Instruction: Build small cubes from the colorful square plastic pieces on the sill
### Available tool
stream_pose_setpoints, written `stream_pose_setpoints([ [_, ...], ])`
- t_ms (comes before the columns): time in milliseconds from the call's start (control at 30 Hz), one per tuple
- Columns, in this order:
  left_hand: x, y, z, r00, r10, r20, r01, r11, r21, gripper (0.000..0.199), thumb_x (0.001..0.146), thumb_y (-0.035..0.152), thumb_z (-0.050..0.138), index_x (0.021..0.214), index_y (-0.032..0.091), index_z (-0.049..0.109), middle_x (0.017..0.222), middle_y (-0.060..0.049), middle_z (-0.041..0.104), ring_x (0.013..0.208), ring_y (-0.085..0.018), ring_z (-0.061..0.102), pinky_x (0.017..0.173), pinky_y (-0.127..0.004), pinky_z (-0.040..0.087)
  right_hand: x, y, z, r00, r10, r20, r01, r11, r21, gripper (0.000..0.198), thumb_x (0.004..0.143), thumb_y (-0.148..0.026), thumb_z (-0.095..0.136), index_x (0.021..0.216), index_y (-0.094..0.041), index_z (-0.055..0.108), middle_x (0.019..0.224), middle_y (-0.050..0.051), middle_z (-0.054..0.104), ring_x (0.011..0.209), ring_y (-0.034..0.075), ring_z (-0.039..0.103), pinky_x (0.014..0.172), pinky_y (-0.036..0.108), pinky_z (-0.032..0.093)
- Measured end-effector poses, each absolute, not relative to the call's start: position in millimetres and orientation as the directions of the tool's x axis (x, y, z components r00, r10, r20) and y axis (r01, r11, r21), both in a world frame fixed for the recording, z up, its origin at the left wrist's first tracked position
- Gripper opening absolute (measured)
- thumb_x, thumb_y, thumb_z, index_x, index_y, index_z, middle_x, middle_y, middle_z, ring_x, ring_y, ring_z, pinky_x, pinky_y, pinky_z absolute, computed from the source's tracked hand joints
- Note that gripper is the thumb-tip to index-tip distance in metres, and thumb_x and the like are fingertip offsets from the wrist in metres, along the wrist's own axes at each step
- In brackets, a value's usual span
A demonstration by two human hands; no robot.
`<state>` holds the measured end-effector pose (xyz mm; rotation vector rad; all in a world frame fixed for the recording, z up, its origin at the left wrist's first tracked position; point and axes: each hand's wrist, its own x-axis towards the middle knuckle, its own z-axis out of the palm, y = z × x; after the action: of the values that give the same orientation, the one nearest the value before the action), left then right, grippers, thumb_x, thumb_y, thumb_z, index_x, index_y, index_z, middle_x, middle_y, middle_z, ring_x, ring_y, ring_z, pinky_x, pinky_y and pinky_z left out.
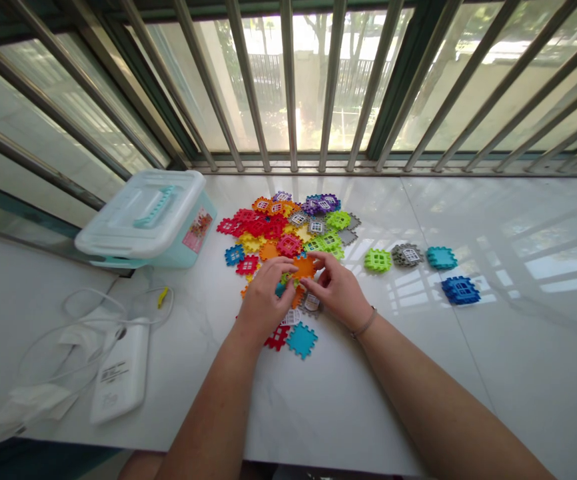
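An orange interlocking tile [304,267] with a toothed edge is between my two hands, above a pile of loose tiles. My left hand [264,297] is curled at its left side, fingertips against its edge. My right hand [337,288] pinches its right side between thumb and fingers. Green and teal pieces show partly under my left fingers. Around my hands lie red tiles [263,225], a grey tile with a white window [312,303] and, nearer me, a flat light-blue tile [302,341].
To the right sit separate stacks: green [378,261], grey [407,255], teal [441,258] and blue [461,291]. A lidded plastic box [143,213] stands at the left. Before it lie a white power bank [121,373] and cables. Metal bars [291,87] line the window behind.
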<state>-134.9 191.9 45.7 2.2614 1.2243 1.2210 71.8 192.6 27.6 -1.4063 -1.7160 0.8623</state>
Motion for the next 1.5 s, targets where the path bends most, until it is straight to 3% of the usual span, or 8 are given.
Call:
stream_pose_setpoints([
  [167,-135.3,190.3,43.6,0.260,0.839,0.478,0.536,-0.537,0.651,0.027,0.103,0.010,0.056,0.123,0.026,0.066,0.131,-0.008,0.076,0.126,-0.023,0.072,0.109,-0.043,0.060,72.1,191.5,29.8,-0.127,0.983,0.134,0.512,0.180,-0.840,0.043,0.098,-0.039,0.073,0.138,-0.026,0.064,0.086,-0.001,0.071,0.067,0.018,0.066,0.065,0.031,0.050],
  [333,-135.8,191.4,38.9,0.205,0.853,0.480,0.572,-0.503,0.648,0.025,0.104,0.014,0.059,0.126,0.026,0.066,0.125,-0.008,0.076,0.119,-0.024,0.073,0.103,-0.042,0.063,73.0,190.7,30.4,-0.162,0.973,0.167,0.514,0.228,-0.827,0.027,0.103,-0.040,0.066,0.127,-0.026,0.070,0.086,0.000,0.074,0.068,0.018,0.064,0.066,0.032,0.048],
  [600,-136.1,187.8,42.0,0.190,0.874,0.446,0.565,-0.469,0.679,0.020,0.105,0.018,0.064,0.122,0.026,0.068,0.114,-0.004,0.079,0.105,-0.021,0.076,0.096,-0.037,0.063,73.2,191.3,30.9,-0.222,0.961,0.163,0.513,0.257,-0.819,0.020,0.103,-0.045,0.069,0.108,-0.027,0.074,0.087,-0.001,0.074,0.071,0.017,0.063,0.066,0.029,0.044],
  [733,-135.4,186.0,44.2,0.227,0.867,0.444,0.538,-0.492,0.685,0.018,0.106,0.020,0.063,0.123,0.026,0.068,0.115,-0.004,0.079,0.105,-0.020,0.076,0.097,-0.035,0.063,73.6,191.0,30.4,-0.237,0.961,0.142,0.521,0.249,-0.816,0.023,0.102,-0.046,0.072,0.116,-0.029,0.076,0.083,-0.002,0.074,0.069,0.016,0.063,0.064,0.028,0.042],
  [900,-135.2,186.7,44.7,0.264,0.843,0.468,0.517,-0.534,0.669,0.023,0.106,0.026,0.067,0.128,0.026,0.065,0.126,-0.008,0.074,0.118,-0.023,0.073,0.103,-0.039,0.062,74.0,190.9,30.6,-0.260,0.954,0.152,0.520,0.271,-0.810,0.018,0.104,-0.045,0.070,0.108,-0.028,0.076,0.084,-0.002,0.074,0.072,0.017,0.064,0.067,0.029,0.043],
  [1033,-134.6,187.5,43.5,0.338,0.789,0.514,0.505,-0.613,0.608,0.052,0.097,0.030,0.082,0.142,0.027,0.058,0.139,-0.011,0.068,0.136,-0.029,0.065,0.117,-0.048,0.056,74.8,192.1,32.0,-0.231,0.958,0.168,0.475,0.261,-0.840,0.018,0.105,-0.043,0.066,0.107,-0.027,0.073,0.093,0.000,0.076,0.081,0.019,0.067,0.075,0.030,0.047],
  [1133,-133.9,187.6,41.6,0.368,0.780,0.506,0.536,-0.623,0.570,0.066,0.097,0.023,0.081,0.154,0.029,0.050,0.147,-0.012,0.063,0.144,-0.030,0.060,0.123,-0.051,0.052,75.7,192.9,32.3,-0.220,0.962,0.163,0.457,0.249,-0.854,0.022,0.106,-0.045,0.064,0.109,-0.026,0.073,0.092,0.001,0.075,0.081,0.019,0.066,0.075,0.030,0.047],
  [1500,-135.2,188.6,38.7,0.411,0.769,0.490,0.557,-0.637,0.533,0.071,0.098,0.012,0.071,0.162,0.030,0.047,0.153,-0.011,0.060,0.147,-0.027,0.058,0.127,-0.048,0.050,76.1,193.1,30.7,-0.202,0.966,0.160,0.445,0.236,-0.864,0.026,0.108,-0.049,0.060,0.108,-0.026,0.073,0.089,0.000,0.074,0.078,0.018,0.065,0.074,0.030,0.045],
])
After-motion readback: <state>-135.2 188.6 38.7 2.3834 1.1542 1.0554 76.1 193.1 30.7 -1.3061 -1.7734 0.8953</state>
